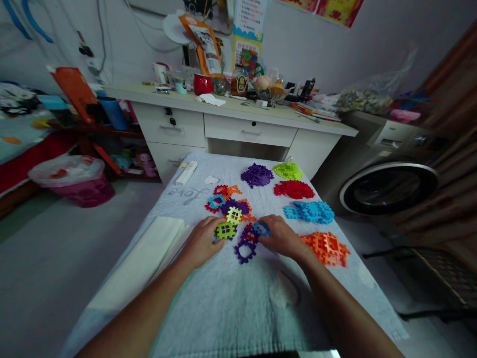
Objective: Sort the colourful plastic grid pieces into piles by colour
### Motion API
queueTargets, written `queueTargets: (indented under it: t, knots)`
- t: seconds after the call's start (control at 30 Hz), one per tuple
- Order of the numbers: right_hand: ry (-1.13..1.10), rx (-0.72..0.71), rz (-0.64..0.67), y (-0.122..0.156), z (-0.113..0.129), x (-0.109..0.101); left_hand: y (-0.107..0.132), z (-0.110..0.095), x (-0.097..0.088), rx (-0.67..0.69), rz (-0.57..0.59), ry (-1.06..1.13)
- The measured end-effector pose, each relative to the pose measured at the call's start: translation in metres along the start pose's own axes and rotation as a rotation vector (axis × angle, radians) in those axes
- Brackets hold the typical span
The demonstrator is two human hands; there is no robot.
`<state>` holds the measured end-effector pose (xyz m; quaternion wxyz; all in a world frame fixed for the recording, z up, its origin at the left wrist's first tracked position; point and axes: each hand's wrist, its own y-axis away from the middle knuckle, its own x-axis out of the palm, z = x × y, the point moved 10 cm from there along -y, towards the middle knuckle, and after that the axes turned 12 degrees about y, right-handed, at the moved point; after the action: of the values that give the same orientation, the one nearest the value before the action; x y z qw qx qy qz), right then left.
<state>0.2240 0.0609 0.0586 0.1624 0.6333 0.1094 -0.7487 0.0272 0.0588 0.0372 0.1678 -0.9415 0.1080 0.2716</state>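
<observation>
My left hand (203,242) pinches a yellow-green notched building tile (225,230) with a window-like opening. A paler yellow-green tile (234,215) lies against its upper corner. Between thumb and fingers, my right hand (282,237) has a blue notched tile (263,228). Just left of that tile are a red tile (250,234) and a purple tile with a round opening (245,251); whether they are joined cannot be told. Beyond my hands lies a mixed cluster of purple tiles (238,205), orange, red and blue ones.
Sorted piles line the table's far and right side: purple (257,175), lime (288,171), red (293,189), blue (313,212) and orange (330,248). A folded white cloth (145,258) lies left, a white box (187,173) behind it. A cluttered desk (231,112) stands beyond.
</observation>
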Motion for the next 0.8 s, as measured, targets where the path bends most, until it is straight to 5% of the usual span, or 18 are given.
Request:
queueTargets:
  t: [0.47,0.8]
  knots:
    - [-0.19,0.311,-0.178,0.001,-0.056,-0.004,-0.001,0.002,-0.001,-0.004,-0.015,0.019]
    - [0.15,0.292,-0.153,0.001,-0.054,0.001,0.0,0.003,0.0,-0.012,0.002,-0.001]
